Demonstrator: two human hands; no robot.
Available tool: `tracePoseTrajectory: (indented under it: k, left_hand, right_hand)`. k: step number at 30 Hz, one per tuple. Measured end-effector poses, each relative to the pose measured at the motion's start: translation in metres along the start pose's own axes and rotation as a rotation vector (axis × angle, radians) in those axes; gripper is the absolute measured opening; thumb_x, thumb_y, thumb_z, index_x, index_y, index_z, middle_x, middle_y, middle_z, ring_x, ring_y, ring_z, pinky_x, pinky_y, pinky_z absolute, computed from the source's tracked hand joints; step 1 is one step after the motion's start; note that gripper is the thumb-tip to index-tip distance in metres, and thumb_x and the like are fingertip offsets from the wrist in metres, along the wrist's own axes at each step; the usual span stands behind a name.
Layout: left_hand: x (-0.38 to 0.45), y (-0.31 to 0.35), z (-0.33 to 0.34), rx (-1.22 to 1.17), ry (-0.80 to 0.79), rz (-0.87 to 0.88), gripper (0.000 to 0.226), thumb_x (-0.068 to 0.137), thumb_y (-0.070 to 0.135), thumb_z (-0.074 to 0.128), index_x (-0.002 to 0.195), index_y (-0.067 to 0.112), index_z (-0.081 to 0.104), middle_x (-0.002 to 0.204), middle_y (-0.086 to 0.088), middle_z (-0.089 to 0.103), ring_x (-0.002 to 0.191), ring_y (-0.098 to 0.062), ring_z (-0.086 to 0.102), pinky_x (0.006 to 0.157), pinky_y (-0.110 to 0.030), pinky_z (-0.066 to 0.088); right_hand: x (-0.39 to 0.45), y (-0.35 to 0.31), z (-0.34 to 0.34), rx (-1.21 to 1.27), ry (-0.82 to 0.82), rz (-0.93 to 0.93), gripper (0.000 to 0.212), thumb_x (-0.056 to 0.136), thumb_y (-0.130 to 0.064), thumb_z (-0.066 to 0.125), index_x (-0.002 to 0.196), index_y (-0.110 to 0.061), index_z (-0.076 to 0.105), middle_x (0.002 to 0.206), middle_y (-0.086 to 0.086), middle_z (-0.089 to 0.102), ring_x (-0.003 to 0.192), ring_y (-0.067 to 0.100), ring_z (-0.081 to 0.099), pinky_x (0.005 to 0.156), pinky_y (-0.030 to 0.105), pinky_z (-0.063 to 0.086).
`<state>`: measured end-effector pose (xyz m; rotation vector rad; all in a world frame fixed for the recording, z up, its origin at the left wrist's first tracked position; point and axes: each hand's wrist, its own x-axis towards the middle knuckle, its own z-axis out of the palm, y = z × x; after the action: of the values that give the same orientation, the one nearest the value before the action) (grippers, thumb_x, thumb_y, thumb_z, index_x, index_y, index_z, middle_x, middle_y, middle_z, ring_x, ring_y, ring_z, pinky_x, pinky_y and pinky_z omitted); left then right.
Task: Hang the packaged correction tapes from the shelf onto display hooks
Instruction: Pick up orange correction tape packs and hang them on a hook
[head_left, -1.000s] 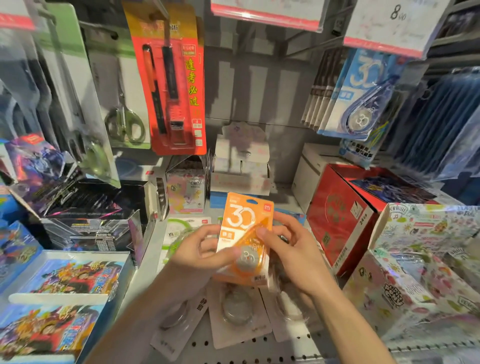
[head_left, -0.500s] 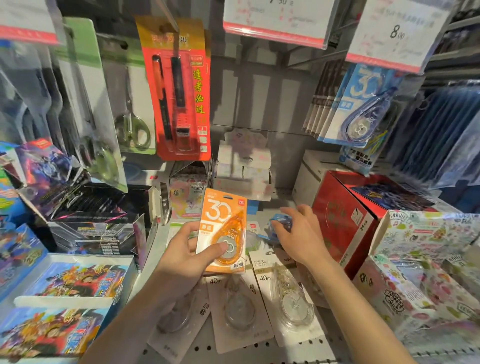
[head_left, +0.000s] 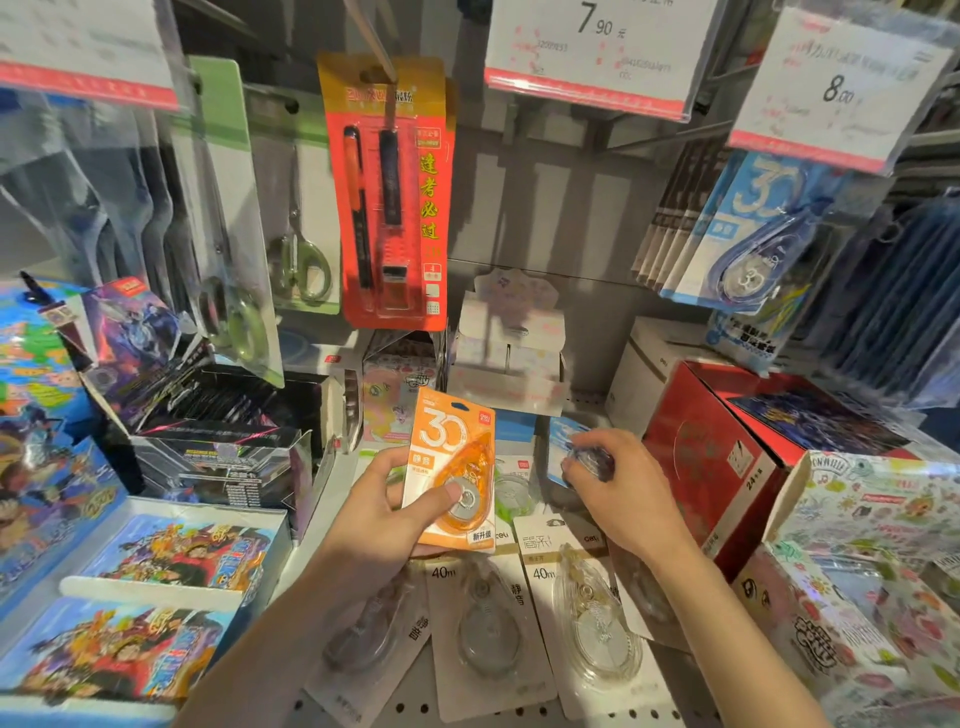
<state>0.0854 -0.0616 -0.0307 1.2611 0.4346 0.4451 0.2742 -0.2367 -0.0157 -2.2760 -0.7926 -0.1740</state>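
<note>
Head view: left hand (head_left: 374, 512) held upright over the middle of the shelf (head_left: 519, 712), grip closed on one orange correction tape pack (head_left: 451, 470), thumb pressed across its blister front, fingers curled behind the card. Right hand (head_left: 618, 493) palm down toward the back of the shelf, fingers curled onto one blue correction tape pack (head_left: 563, 441), pinched at its blister. Both forearms reaching in from the front edge, left from lower left, right from lower right. Flat on the shelf beneath the hands, three clear 40m tape packs (head_left: 587, 608) side by side near the front edge, a green one (head_left: 511, 488) partly covered behind them. Above right, one blue hanging pack (head_left: 748, 244) fronting a row on a hook, under two price tags (head_left: 587, 57).
</note>
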Motion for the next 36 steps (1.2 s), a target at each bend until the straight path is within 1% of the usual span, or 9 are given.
tracePoseTrajectory:
  k: [3, 7, 14, 17, 21, 24, 28, 32, 36]
  left_hand:
    - [0.003, -0.001, 0.006, -0.004, 0.003, -0.022, 0.036, 0.089, 0.010, 0.075, 0.119, 0.016, 0.056, 0.094, -0.012, 0.082, 0.084, -0.027, 0.080, 0.062, -0.033, 0.064]
    - [0.006, -0.004, 0.015, -0.029, 0.000, -0.045, 0.037, 0.088, 0.010, 0.076, 0.119, 0.015, 0.059, 0.096, -0.011, 0.082, 0.086, -0.026, 0.080, 0.064, -0.033, 0.064]
    - [0.006, -0.005, 0.023, -0.045, 0.020, -0.042, 0.044, 0.082, 0.008, 0.081, 0.120, 0.013, 0.061, 0.103, -0.015, 0.081, 0.094, -0.037, 0.078, 0.089, -0.058, 0.059]
    - [0.004, -0.005, 0.019, -0.027, 0.051, -0.018, 0.040, 0.083, 0.002, 0.079, 0.116, 0.014, 0.060, 0.098, -0.013, 0.082, 0.088, -0.032, 0.080, 0.076, -0.046, 0.064]
    - [0.000, -0.002, 0.013, -0.070, 0.068, 0.024, 0.036, 0.084, -0.006, 0.074, 0.113, 0.011, 0.058, 0.091, -0.012, 0.082, 0.074, -0.023, 0.080, 0.054, -0.028, 0.059]
    - [-0.005, 0.003, 0.008, -0.102, 0.047, 0.064, 0.037, 0.084, -0.006, 0.074, 0.113, 0.010, 0.057, 0.092, -0.013, 0.082, 0.074, -0.023, 0.080, 0.054, -0.028, 0.059]
    - [-0.011, 0.009, 0.006, -0.111, 0.026, 0.138, 0.043, 0.080, 0.002, 0.077, 0.117, 0.011, 0.056, 0.097, -0.013, 0.082, 0.084, -0.025, 0.080, 0.062, -0.028, 0.061]
    - [-0.017, 0.013, 0.012, -0.102, -0.011, 0.203, 0.049, 0.073, 0.018, 0.077, 0.118, 0.011, 0.057, 0.100, -0.014, 0.081, 0.088, -0.024, 0.080, 0.066, -0.029, 0.062]
    - [-0.022, 0.024, 0.026, -0.061, -0.046, 0.253, 0.046, 0.076, 0.020, 0.075, 0.119, 0.015, 0.059, 0.098, -0.013, 0.081, 0.080, -0.019, 0.079, 0.061, -0.025, 0.060]
  right_hand:
    - [-0.020, -0.007, -0.012, 0.183, 0.021, -0.097, 0.023, 0.089, -0.023, 0.073, 0.112, -0.028, 0.071, 0.125, -0.014, 0.063, 0.114, -0.001, 0.060, 0.099, 0.024, 0.048]
    - [-0.048, -0.020, -0.018, 0.376, -0.057, -0.184, 0.044, 0.087, -0.015, 0.075, 0.125, -0.034, 0.064, 0.131, -0.022, 0.060, 0.123, -0.005, 0.058, 0.095, 0.008, 0.045]
    - [-0.066, -0.038, -0.010, 0.505, -0.235, -0.174, 0.074, 0.079, -0.007, 0.084, 0.141, -0.033, 0.052, 0.147, -0.009, 0.054, 0.134, 0.009, 0.056, 0.112, 0.038, 0.047]
    - [-0.068, -0.043, -0.009, 0.502, -0.244, -0.176, 0.070, 0.078, -0.024, 0.084, 0.138, -0.040, 0.053, 0.146, -0.016, 0.053, 0.133, 0.004, 0.055, 0.111, 0.035, 0.048]
    - [-0.064, -0.047, -0.012, 0.501, -0.193, -0.118, 0.067, 0.083, -0.039, 0.083, 0.140, -0.047, 0.048, 0.139, -0.032, 0.054, 0.123, -0.014, 0.054, 0.094, 0.005, 0.045]
    - [-0.057, -0.052, -0.010, 0.628, -0.262, 0.041, 0.070, 0.081, -0.029, 0.085, 0.141, -0.035, 0.049, 0.118, -0.016, 0.070, 0.099, -0.004, 0.072, 0.078, 0.015, 0.056]
    - [-0.053, -0.058, -0.011, 0.794, -0.310, 0.118, 0.061, 0.063, -0.034, 0.088, 0.119, -0.022, 0.066, 0.079, -0.004, 0.077, 0.073, 0.013, 0.078, 0.063, 0.023, 0.059]
    - [-0.059, -0.057, -0.020, 0.893, -0.267, 0.157, 0.066, 0.058, -0.030, 0.091, 0.116, -0.016, 0.064, 0.089, 0.004, 0.080, 0.082, 0.028, 0.080, 0.066, 0.034, 0.063]
    - [-0.060, -0.058, -0.050, 0.867, -0.248, 0.093, 0.048, 0.079, -0.007, 0.084, 0.119, -0.013, 0.058, 0.099, 0.006, 0.082, 0.087, 0.023, 0.080, 0.067, 0.026, 0.061]
